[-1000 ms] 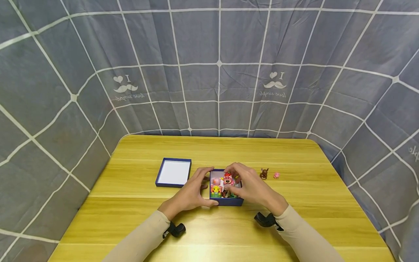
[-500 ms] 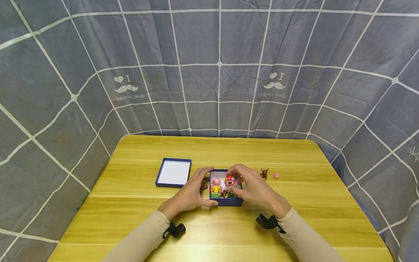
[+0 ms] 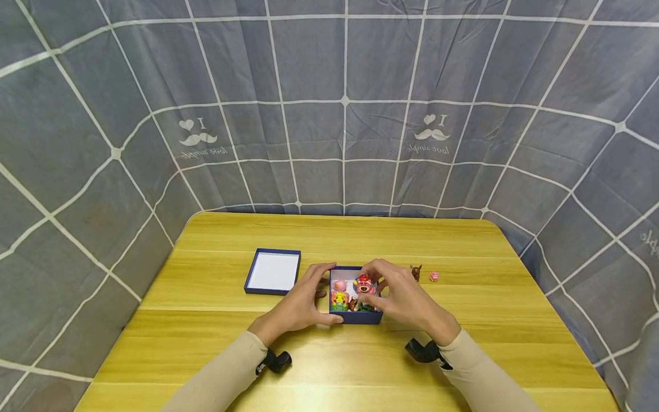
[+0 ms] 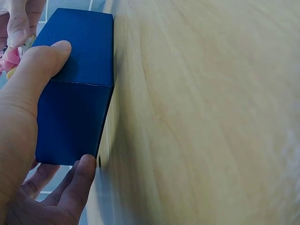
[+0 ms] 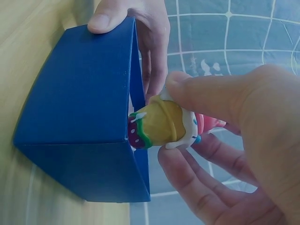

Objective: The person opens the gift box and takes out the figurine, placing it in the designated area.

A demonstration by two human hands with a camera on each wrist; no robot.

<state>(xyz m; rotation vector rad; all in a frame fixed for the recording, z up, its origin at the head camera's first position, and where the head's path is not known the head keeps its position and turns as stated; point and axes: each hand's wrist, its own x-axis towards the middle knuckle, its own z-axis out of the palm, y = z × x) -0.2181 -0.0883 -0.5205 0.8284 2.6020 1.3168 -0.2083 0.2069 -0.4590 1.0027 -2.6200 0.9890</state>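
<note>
An open dark blue box [image 3: 355, 319] stands on the table with several small figurines inside. My left hand [image 3: 298, 303] grips its left side, thumb on the front wall and fingertips at the back corner. My right hand [image 3: 401, 293] pinches a pink bear figurine [image 3: 364, 285] over the box's right half. In the right wrist view, that figurine's yellow and purple lower part [image 5: 161, 122] is at the box opening. Inside at the left are a yellow-faced figurine [image 3: 339, 301] and a pink one [image 3: 340, 285]. A brown figurine [image 3: 353, 304] is at the front middle, beside something green, partly hidden.
A blue-rimmed box lid [image 3: 273, 272] with a white inside lies to the left of the box. Right of my right hand, a brown figurine [image 3: 416, 273] and a tiny pink figurine [image 3: 435, 276] stand on the wooden table [image 3: 329, 372]. A grey checked curtain surrounds the far side.
My right hand has shifted a little to the right and nearer with the pink bear figurine, uncovering more of the brown one in the box. The left hand and box have stayed put.
</note>
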